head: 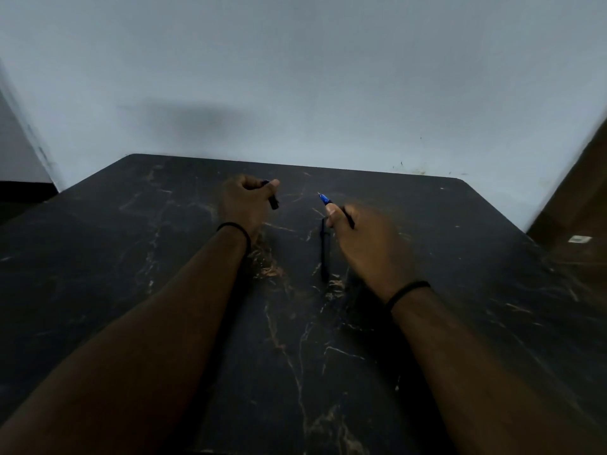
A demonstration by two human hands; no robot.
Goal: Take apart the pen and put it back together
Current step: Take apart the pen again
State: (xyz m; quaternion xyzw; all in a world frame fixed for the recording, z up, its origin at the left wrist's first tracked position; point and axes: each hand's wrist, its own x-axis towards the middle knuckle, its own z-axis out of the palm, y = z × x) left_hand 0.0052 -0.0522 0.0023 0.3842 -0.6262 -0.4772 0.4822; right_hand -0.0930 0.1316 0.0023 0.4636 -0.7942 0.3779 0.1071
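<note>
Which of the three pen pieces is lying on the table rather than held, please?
The long dark pen barrel lies on the black marble-patterned table; the left hand grips the short black cap, the right hand the blue-tipped refill.

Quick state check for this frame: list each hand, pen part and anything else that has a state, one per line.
Left hand: curled around a short black pen piece, held above the table.
Right hand: grips the pen body, blue tip pointing up and away.
Dark long part: lying on the table between the hands, untouched.
Pen: apart, pieces separated.
</note>
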